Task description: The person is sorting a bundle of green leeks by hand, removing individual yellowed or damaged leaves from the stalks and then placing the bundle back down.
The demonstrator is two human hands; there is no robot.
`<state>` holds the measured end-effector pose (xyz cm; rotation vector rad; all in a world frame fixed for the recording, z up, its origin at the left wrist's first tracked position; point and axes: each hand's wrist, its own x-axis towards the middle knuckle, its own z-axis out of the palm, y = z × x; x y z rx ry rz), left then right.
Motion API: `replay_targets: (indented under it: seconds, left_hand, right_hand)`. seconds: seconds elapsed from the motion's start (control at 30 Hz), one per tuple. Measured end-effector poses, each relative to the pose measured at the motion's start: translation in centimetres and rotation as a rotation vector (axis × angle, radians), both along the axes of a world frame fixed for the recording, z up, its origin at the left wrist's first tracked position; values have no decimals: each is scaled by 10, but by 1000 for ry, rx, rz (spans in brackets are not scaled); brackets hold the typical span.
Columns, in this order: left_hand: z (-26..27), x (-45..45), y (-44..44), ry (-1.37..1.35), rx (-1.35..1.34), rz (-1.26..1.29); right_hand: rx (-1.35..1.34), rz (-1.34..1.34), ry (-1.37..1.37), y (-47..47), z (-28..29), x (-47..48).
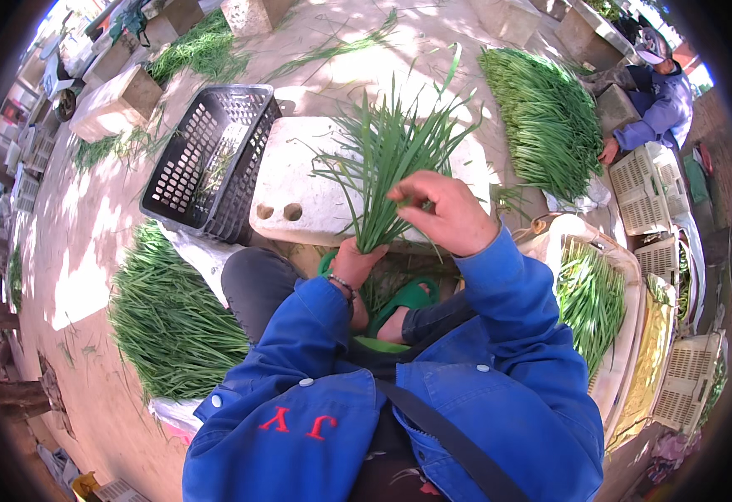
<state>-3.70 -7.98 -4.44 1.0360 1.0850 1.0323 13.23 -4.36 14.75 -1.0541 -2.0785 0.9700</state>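
Note:
My left hand grips a bunch of long green leaves, likely garlic chives, near its lower end. The leaf tips fan out away from me over a worn white slab that has two holes near its corner. My right hand is raised beside the bunch on its right, fingers curled, thumb and forefinger close together. A bit of green shows at those fingers; whether they pinch a leaf is hard to make out.
A black plastic crate stands left of the slab. Piled chives lie at my left, with another large heap at far right. There a person sits reaching toward it. A lined basket of chives and pale crates line my right.

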Motion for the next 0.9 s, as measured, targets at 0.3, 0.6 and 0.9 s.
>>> replay_targets:
  seconds: [0.3, 0.6, 0.9]
  left_hand:
    - [-6, 3, -1, -27, 79, 9]
    - [-19, -3, 0, -19, 87, -50]
    - [-22, -1, -1, 42, 82, -86]
  right_hand:
    - [-263, -135, -300, 97, -15, -49]
    - [-545, -224, 480, 97, -31, -43]
    - [-28, -220, -355, 91, -48, -29]
